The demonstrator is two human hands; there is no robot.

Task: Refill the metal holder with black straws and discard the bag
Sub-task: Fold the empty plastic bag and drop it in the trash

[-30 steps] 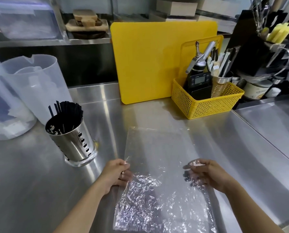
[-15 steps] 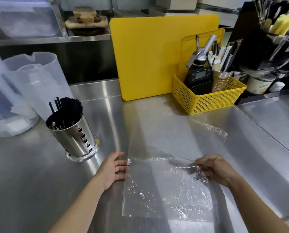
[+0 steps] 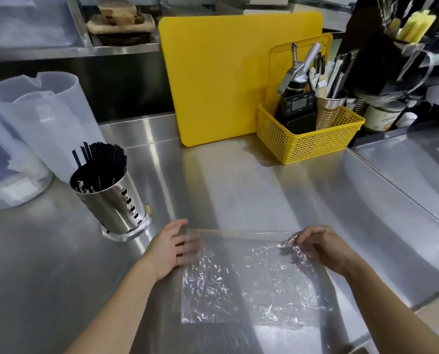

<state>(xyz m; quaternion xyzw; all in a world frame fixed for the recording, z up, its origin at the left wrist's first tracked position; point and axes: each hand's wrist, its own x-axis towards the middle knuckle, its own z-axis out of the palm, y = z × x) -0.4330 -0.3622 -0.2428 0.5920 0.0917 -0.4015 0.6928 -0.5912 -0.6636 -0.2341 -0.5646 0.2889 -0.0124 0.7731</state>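
Note:
A perforated metal holder (image 3: 113,200) stands at the left of the steel counter, filled with black straws (image 3: 102,159). The clear, crinkled plastic bag (image 3: 251,279) lies flat near the front edge, folded in half. My left hand (image 3: 171,247) rests flat with fingers spread on the bag's left edge. My right hand (image 3: 320,247) pinches the bag's upper right corner at the fold.
A yellow cutting board (image 3: 228,77) leans on the back wall. A yellow basket (image 3: 308,139) of tools sits right of it. Translucent plastic pitchers (image 3: 44,123) stand far left. A seam (image 3: 402,195) runs diagonally across the counter at the right.
The bag's far half has been folded toward me onto the near half. My left hand went from pinching the edge to pressing flat on it; my right hand carried the far edge back.

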